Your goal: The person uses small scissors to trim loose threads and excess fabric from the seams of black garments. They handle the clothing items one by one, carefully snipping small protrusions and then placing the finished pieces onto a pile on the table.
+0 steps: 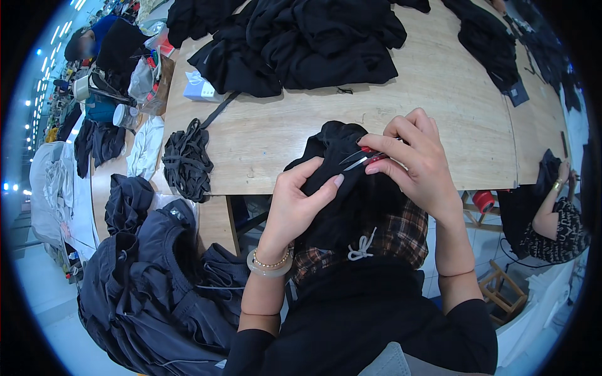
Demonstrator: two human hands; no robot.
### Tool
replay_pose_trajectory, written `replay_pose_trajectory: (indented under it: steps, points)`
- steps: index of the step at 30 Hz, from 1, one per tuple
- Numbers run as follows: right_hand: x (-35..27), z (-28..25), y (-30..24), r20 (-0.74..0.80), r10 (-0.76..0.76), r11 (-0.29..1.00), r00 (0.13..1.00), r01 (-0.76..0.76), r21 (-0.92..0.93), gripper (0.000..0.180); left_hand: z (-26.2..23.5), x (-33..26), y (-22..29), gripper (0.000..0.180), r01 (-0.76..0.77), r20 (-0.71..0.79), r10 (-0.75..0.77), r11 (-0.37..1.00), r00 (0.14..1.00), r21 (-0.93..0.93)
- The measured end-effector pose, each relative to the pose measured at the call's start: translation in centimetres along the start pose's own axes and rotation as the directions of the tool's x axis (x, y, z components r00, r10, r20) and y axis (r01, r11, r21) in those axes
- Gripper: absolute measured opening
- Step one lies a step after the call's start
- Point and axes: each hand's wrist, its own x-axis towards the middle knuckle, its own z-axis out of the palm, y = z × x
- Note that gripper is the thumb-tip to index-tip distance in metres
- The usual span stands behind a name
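Note:
A black cloth garment [335,139] lies bunched at the table's near edge and hangs over my lap. My left hand [303,199] is closed on it, with the thumb and fingers pinching a fold. Just to the right, my right hand [411,160] grips small red-handled thread snips [370,156]. Their two metal blades are apart and point left, at the cloth beside my left thumb. Whether the blades touch a thread is too small to make out.
Black garments [320,44] are heaped at the table's far side. A tissue box [202,88] and a tangle of dark fabric strips [188,161] lie to the left. Dark garments [157,282] pile up beside me at left. At far right sits another person [555,219] near a wooden stool [501,289].

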Motion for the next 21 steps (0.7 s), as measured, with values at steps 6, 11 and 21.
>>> replay_pose_trajectory:
  steps: [6, 11, 21]
  points:
    - [-0.1, -0.2, 0.0, 0.026, -0.004, 1.0, 1.0, 0.004, -0.009, 0.031, 0.0, -0.1, 0.0, 0.018, -0.007, -0.001, 0.007, 1.0, 1.0, -0.001]
    - [-0.2, 0.7, 1.1, 0.046, 0.053, 0.98, 0.998, -0.061, 0.19, 0.031, -0.1, -0.1, 0.3, 0.018, 0.012, 0.005, -0.012, 1.0, 1.0, -0.012]
    - [-0.3, 0.5, 1.2, 0.051, 0.096, 0.973, 0.994, -0.104, 0.207, 0.03, -0.2, 0.0, 0.1, 0.017, 0.034, -0.012, -0.034, 0.998, 0.999, -0.051]
